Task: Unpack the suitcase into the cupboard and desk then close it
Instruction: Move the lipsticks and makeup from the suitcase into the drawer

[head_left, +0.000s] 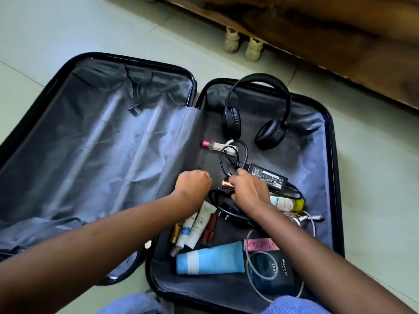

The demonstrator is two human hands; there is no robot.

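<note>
A black suitcase lies open flat on the floor. Its left half holds only grey lining. The right half holds black headphones, a black power adapter with cable, a blue tube, several small cosmetic tubes, a dark box, a pink box and a white cable. My left hand is closed in a fist over the lining by the hinge; what it holds is hidden. My right hand grips a small shiny rose-gold item among the black cable.
A dark wooden furniture base runs along the top right. A pair of beige shoes stands in front of it. Pale floor tiles surround the suitcase. My knees in blue cloth are at the bottom edge.
</note>
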